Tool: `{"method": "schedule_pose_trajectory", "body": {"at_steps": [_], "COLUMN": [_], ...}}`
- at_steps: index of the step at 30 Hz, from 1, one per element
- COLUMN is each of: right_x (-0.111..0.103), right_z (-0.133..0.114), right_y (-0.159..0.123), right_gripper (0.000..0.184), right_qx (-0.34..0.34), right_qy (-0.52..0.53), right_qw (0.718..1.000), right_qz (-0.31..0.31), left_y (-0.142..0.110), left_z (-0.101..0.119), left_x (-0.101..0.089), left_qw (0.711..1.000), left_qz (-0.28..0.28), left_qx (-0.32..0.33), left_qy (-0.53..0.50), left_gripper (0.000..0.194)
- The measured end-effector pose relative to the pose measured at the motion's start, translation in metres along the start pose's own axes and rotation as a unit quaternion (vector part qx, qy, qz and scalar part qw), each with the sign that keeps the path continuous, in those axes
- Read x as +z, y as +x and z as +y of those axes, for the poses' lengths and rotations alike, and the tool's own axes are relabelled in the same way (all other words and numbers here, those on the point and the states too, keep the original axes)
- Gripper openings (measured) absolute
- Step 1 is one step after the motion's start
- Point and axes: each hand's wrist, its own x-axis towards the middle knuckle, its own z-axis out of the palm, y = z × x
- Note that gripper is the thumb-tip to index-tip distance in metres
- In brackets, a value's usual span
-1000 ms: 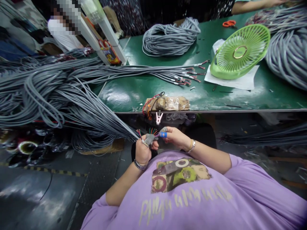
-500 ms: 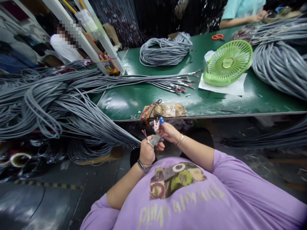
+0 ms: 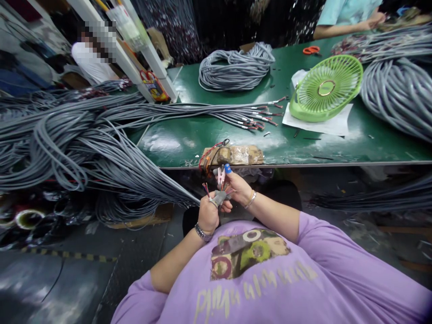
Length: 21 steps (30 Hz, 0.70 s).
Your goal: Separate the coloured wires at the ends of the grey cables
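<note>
Just in front of the table edge, my hands are close together. My left hand (image 3: 207, 215) is closed, with a grey covering at its thumb, around thin coloured wires (image 3: 205, 187) whose ends stick up above the fist. My right hand (image 3: 239, 188) has blue wrapping on the thumb tip. Its fingers are pinched by a small pinkish-white piece (image 3: 221, 176), which looks like a clip or connector, and reddish wire ends lie between the hands. Grey cables (image 3: 168, 186) run from the left towards my left hand; their join with the wires is hidden.
A wooden block with tape (image 3: 241, 155) sits at the green table's (image 3: 283, 150) front edge. Cables with stripped ends (image 3: 216, 112) lie behind it. A green fan (image 3: 326, 87), orange-handled scissors (image 3: 311, 50) and cable coils (image 3: 236, 69) are farther back. A co-worker's arm (image 3: 344, 29) shows at far right.
The view has shifted slightly, so the table things sit a little differently. Both hands keep nearly the same pose and hold.
</note>
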Motion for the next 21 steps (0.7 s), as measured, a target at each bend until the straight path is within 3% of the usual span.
{"method": "schedule_pose_trajectory", "body": {"at_steps": [7,12,16,21], "right_x": [-0.005,-0.012,-0.016,-0.018], "right_z": [0.002,0.0,-0.004,-0.001], "right_y": [-0.001,-0.004,-0.004,-0.002], "right_gripper": [0.052,0.052,0.045,0.029], "right_qx": [0.014,0.026,0.042,-0.031], "right_qy": [0.015,0.028,0.007,-0.039], "right_qw": [1.0,0.996,0.995,0.996], "right_qz": [-0.022,-0.079,-0.091,-0.071], "left_y": [-0.001,-0.007,-0.013,-0.011], "left_z": [0.002,0.003,0.005,0.006], "left_x": [-0.001,-0.004,-0.004,0.001], "left_qw": [1.0,1.0,1.0,0.999], "left_qz": [-0.009,-0.017,-0.011,0.031], "left_qx": [-0.001,0.007,0.024,0.023], "left_qy": [-0.003,-0.003,-0.004,-0.009], "left_gripper": [0.028,0.028,0.028,0.028]}}
